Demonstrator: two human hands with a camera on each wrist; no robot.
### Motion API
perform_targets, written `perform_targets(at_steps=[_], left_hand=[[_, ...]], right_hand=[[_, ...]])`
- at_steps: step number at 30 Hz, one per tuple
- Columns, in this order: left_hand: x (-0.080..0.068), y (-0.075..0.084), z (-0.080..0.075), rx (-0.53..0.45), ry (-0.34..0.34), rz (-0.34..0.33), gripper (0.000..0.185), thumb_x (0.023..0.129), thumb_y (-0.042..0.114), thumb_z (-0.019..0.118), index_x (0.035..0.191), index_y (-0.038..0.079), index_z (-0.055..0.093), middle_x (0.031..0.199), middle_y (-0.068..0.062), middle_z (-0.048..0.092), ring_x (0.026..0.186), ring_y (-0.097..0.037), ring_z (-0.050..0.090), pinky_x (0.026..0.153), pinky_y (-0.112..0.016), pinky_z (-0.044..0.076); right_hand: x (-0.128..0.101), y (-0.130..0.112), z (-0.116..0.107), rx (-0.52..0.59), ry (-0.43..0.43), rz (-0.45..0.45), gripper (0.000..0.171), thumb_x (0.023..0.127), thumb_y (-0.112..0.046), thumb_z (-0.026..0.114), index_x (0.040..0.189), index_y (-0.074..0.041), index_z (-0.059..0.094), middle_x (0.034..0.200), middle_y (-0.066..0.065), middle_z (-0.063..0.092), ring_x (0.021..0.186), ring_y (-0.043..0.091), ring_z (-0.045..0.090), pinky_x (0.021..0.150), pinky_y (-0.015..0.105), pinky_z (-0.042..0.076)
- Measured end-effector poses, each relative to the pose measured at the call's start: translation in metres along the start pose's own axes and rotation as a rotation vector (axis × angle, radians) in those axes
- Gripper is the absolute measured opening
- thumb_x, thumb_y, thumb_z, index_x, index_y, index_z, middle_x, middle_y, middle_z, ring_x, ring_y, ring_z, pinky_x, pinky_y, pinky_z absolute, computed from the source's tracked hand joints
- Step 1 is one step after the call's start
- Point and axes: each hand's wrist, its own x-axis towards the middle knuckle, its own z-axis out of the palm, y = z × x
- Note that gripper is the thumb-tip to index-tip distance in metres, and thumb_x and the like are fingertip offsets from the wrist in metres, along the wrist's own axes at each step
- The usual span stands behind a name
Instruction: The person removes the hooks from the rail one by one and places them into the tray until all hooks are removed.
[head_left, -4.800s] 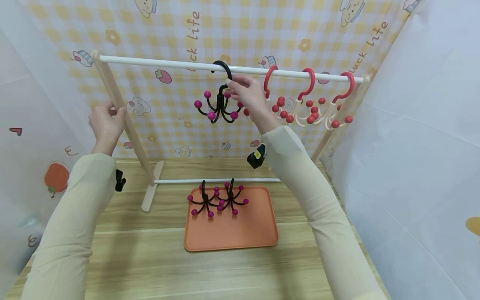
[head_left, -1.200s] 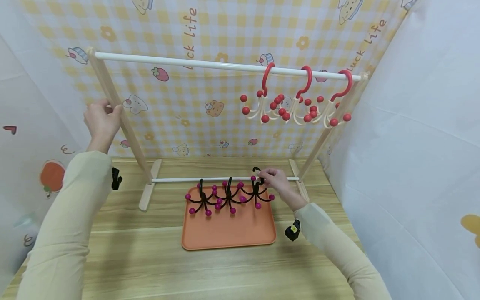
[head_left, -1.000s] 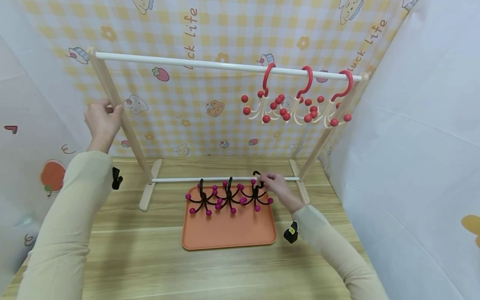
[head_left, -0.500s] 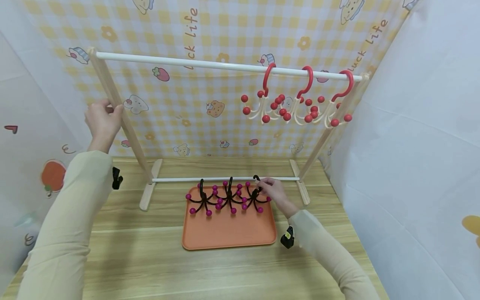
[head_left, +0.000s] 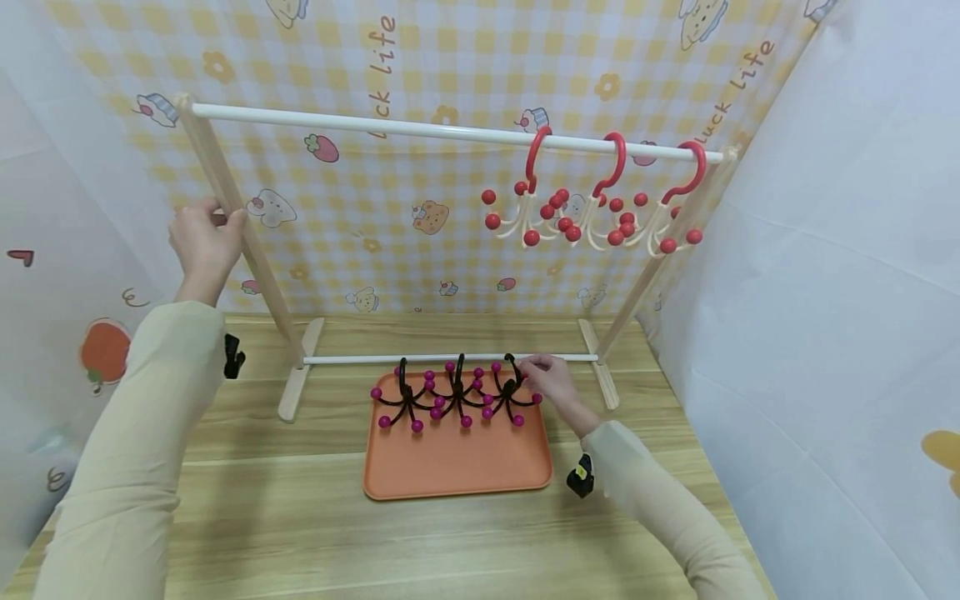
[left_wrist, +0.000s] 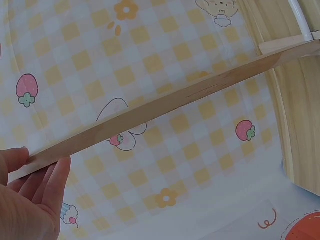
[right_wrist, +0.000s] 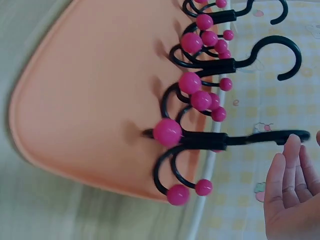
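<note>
**A:** What is each hand gripping?

**B:** The left hand (head_left: 204, 242) is raised at the far left, fingers and thumb wrapped round the slanted wooden post (head_left: 234, 218) of the rack. In the left wrist view the fingers (left_wrist: 55, 186) lie along the underside of that post (left_wrist: 165, 107). The right hand (head_left: 551, 382) grips nothing that I can see: in the right wrist view its fingers (right_wrist: 286, 175) are straight and relaxed, just beside the top of the hook's curve; whether they touch it I cannot tell.

**A:** How do the arms lie?

**B:** The left forearm climbs steeply up to the post. The right arm reaches forward and low, its hand down at the tray's far right corner.

**A:** And moving rightwards from the post?

**B:** The orange tray (head_left: 457, 462) lies on the wooden table (head_left: 300, 533), under the rack's lower white rod (head_left: 360, 360). Three black hooks with pink balls stand on its far edge in a row; the rightmost black hook (head_left: 510, 393) is the one beside the right hand. Higher up, towards the right end of the top white bar (head_left: 360, 127), hang three red hooks (head_left: 592, 200) with red balls.
</note>
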Motion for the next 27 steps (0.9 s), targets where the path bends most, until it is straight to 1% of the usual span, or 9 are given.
perform_targets(at_steps=[3, 4, 6, 9, 12, 15, 19, 25, 27], left_hand=[[0.0, 0.0, 0.0, 0.0, 0.0, 0.004, 0.043, 0.091, 0.031, 0.041, 0.12, 0.001, 0.052, 0.115, -0.021, 0.053, 0.104, -0.034, 0.051, 0.084, -0.039, 0.042], [0.0, 0.0, 0.0, 0.0, 0.001, 0.005, 0.043, 0.091, 0.031, 0.041, 0.12, 0.001, 0.052, 0.115, -0.021, 0.053, 0.103, -0.034, 0.051, 0.084, -0.039, 0.042], [0.0, 0.0, 0.0, -0.002, 0.002, 0.005, 0.043, 0.091, 0.031, 0.041, 0.12, 0.001, 0.053, 0.114, -0.021, 0.053, 0.104, -0.034, 0.051, 0.085, -0.04, 0.041], [0.0, 0.0, 0.0, -0.007, 0.007, 0.009, 0.043, 0.091, 0.031, 0.042, 0.119, 0.0, 0.053, 0.114, -0.021, 0.054, 0.107, -0.034, 0.048, 0.087, -0.04, 0.039], [-0.001, -0.001, 0.0, -0.015, 0.008, 0.011, 0.043, 0.091, 0.031, 0.042, 0.118, 0.0, 0.054, 0.113, -0.022, 0.054, 0.111, -0.033, 0.045, 0.088, -0.04, 0.038], [-0.001, -0.001, -0.001, -0.016, 0.008, 0.01, 0.043, 0.091, 0.031, 0.042, 0.118, 0.0, 0.054, 0.113, -0.022, 0.054, 0.11, -0.034, 0.046, 0.089, -0.04, 0.037], [-0.001, -0.001, -0.001, -0.013, 0.006, 0.006, 0.043, 0.091, 0.031, 0.042, 0.119, 0.001, 0.053, 0.114, -0.021, 0.054, 0.109, -0.033, 0.047, 0.087, -0.039, 0.04], [-0.001, 0.0, -0.001, -0.009, 0.005, 0.004, 0.042, 0.091, 0.031, 0.043, 0.12, 0.002, 0.053, 0.114, -0.021, 0.054, 0.106, -0.033, 0.05, 0.085, -0.039, 0.041], [-0.001, 0.0, -0.001, -0.008, 0.004, 0.003, 0.042, 0.091, 0.031, 0.043, 0.119, 0.002, 0.053, 0.114, -0.02, 0.054, 0.104, -0.033, 0.051, 0.085, -0.039, 0.041]], right_hand=[[-0.032, -0.071, 0.003, -0.084, 0.04, 0.042, 0.025, 0.085, -0.015, 0.057, 0.097, 0.007, 0.06, 0.086, 0.017, 0.062, 0.062, 0.019, 0.057, 0.06, 0.032, 0.049], [-0.033, -0.08, 0.001, -0.095, 0.036, 0.038, 0.025, 0.086, -0.015, 0.056, 0.098, 0.007, 0.061, 0.087, 0.018, 0.062, 0.062, 0.017, 0.057, 0.061, 0.03, 0.049], [-0.033, -0.093, -0.003, -0.105, 0.022, 0.026, 0.027, 0.087, -0.018, 0.057, 0.099, 0.006, 0.061, 0.089, 0.017, 0.061, 0.064, 0.016, 0.057, 0.062, 0.026, 0.049], [-0.03, -0.11, -0.008, -0.118, 0.019, -0.001, 0.03, 0.086, -0.022, 0.057, 0.101, 0.004, 0.06, 0.092, 0.015, 0.061, 0.069, 0.019, 0.058, 0.067, 0.031, 0.049], [-0.028, -0.128, -0.011, -0.141, 0.038, -0.037, 0.031, 0.085, -0.026, 0.059, 0.101, 0.001, 0.061, 0.091, 0.012, 0.062, 0.071, 0.023, 0.06, 0.07, 0.035, 0.049], [-0.029, -0.147, -0.013, -0.134, 0.054, -0.076, 0.034, 0.083, -0.026, 0.061, 0.101, 0.002, 0.06, 0.091, 0.012, 0.062, 0.072, 0.025, 0.06, 0.071, 0.039, 0.048], [-0.032, -0.171, -0.018, -0.085, 0.043, -0.135, 0.035, 0.084, -0.025, 0.061, 0.102, 0.005, 0.059, 0.094, 0.016, 0.061, 0.073, 0.027, 0.058, 0.074, 0.04, 0.047], [-0.035, -0.205, -0.023, -0.051, 0.062, -0.23, 0.034, 0.084, -0.023, 0.06, 0.102, 0.006, 0.058, 0.097, 0.019, 0.062, 0.067, 0.019, 0.059, 0.069, 0.03, 0.048], [-0.035, -0.217, -0.024, -0.045, 0.073, -0.262, 0.034, 0.084, -0.023, 0.061, 0.101, 0.006, 0.058, 0.096, 0.018, 0.062, 0.066, 0.017, 0.058, 0.069, 0.03, 0.048]])
